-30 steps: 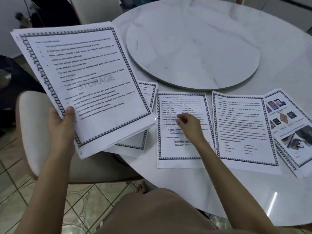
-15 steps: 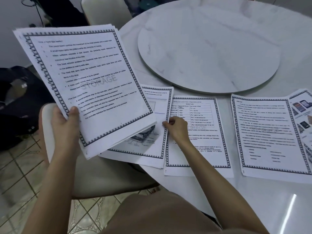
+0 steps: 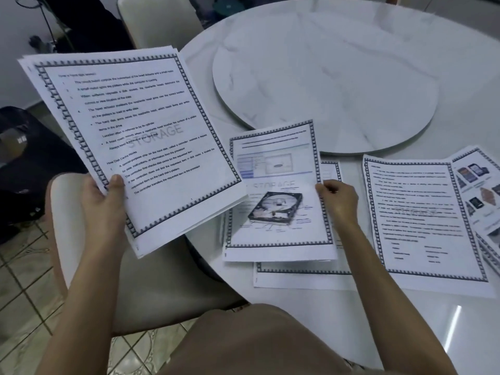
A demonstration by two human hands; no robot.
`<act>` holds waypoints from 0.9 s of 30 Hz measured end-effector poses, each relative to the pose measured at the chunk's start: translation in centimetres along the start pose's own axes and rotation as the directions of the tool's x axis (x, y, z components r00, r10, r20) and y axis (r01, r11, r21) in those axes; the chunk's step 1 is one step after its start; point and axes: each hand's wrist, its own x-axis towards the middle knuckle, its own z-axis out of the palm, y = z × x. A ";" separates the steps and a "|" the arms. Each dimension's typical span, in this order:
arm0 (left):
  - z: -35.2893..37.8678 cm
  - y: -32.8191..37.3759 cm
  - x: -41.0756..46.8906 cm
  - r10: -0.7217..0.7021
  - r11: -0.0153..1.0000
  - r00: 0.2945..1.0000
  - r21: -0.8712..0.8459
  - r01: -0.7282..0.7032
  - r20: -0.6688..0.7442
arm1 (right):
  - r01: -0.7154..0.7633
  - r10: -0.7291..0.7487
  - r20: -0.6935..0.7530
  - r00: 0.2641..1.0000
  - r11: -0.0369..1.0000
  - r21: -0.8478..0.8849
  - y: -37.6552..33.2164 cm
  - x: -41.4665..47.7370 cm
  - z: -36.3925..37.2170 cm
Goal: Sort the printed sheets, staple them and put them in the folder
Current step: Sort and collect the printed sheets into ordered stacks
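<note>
My left hand (image 3: 104,197) holds a thick stack of printed sheets (image 3: 130,136) up at the left, off the table edge; its top page is text with a "STORAGE" watermark. My right hand (image 3: 336,197) pinches the right edge of a sheet with a hard-disk picture (image 3: 276,196), which lies over the table sheet (image 3: 300,278) on the white marble table (image 3: 351,320). A text sheet (image 3: 422,226) lies to the right, and a sheet with colour device pictures (image 3: 481,185) overlaps it at the far right. No stapler or folder is in view.
A round marble turntable (image 3: 324,77) sits in the table's middle. A cream chair (image 3: 151,280) stands under the held stack, another (image 3: 157,20) at the back left. A dark bag (image 3: 24,158) lies on the tiled floor at left.
My right hand has taken the hard-disk sheet by its edge and drawn it rightward, over the table sheet it rested on before. The held stack stays raised; the view has shifted.
</note>
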 end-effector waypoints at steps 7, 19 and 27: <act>2.3 -0.4 -0.7 -0.026 0.999 0.999 -0.019 0.027 0.039 | -0.037 0.036 -0.160 0.986 0.999 -0.002 3.6 1.1 -3.7; 4.8 -0.9 -4.2 -0.091 0.996 0.994 0.017 0.090 0.066 | 0.067 -0.042 -0.280 0.959 0.994 0.081 5.7 1.2 -7.3; 5.7 -1.2 -6.5 -0.184 0.982 0.975 -0.025 0.188 0.123 | -0.030 0.165 -0.352 0.921 0.933 0.360 7.6 3.2 -13.4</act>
